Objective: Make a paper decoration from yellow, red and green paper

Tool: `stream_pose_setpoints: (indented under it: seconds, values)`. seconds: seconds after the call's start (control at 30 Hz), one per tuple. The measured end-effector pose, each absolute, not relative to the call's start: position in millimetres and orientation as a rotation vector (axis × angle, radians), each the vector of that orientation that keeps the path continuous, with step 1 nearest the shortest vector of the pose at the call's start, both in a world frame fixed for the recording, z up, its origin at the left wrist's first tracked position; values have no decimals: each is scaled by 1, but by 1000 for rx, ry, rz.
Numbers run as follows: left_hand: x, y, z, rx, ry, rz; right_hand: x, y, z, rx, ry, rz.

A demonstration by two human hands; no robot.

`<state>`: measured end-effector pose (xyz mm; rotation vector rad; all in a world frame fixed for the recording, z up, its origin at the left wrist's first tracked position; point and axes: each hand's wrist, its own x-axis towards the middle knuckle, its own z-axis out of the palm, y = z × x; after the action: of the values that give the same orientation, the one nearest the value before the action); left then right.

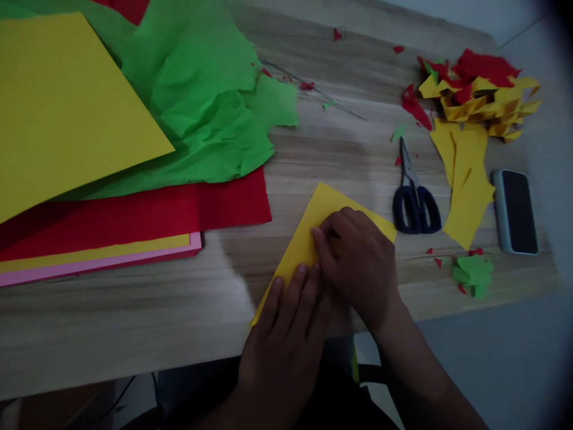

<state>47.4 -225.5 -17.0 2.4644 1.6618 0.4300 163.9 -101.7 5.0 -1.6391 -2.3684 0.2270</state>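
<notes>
A piece of yellow paper lies near the table's front edge, its near part hidden under both hands. My left hand rests on its lower left side, fingers stretched out flat. Closed over the middle of the same paper is my right hand, with its fingers curled and the thumb toward the left. What its fingertips hold, if anything, cannot be made out. Just beyond the paper's right corner, dark-handled scissors lie with the blades pointing away from me.
At left, a large yellow sheet covers crumpled green paper, red paper and a stack with a pink sheet. Thin wires lie farther back. To the right are yellow cut pieces, red scraps, green scraps and a phone.
</notes>
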Motion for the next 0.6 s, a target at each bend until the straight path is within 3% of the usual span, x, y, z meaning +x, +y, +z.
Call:
stream_pose_setpoints:
  seconds: [0.6]
  values:
    - [55, -253, -17, 2438, 1719, 253, 164, -102, 5, -1633, -2374, 191]
